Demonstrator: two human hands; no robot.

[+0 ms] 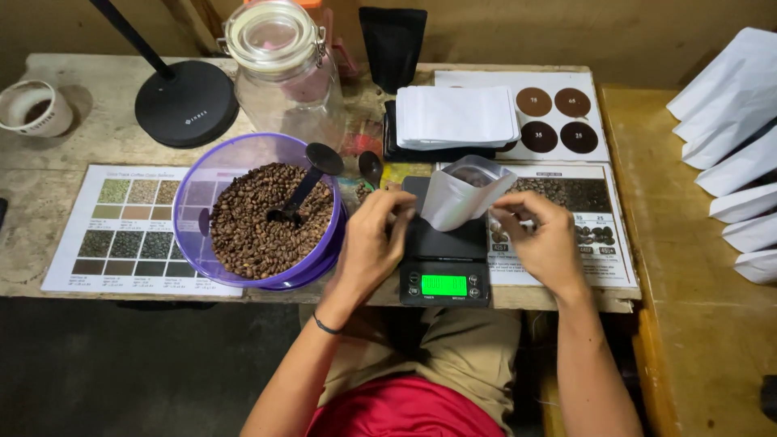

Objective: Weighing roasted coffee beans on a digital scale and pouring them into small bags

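White pouch (463,198) stands open on a black scale (443,259) at the table's front edge, pinched by left hand (374,239) and right hand (544,235); a purple bean bowl (243,162) crowds the left.

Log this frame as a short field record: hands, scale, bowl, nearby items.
left hand: fingers at the mouth of the white pouch
right hand: pinching the pouch's other edge
pouch: open, tilted, on the black scale
scale display: lit green
purple bowl: roasted coffee beans, black scoop stuck in
glass jar: lid shut, behind bowl
stacked white pouches: behind scale
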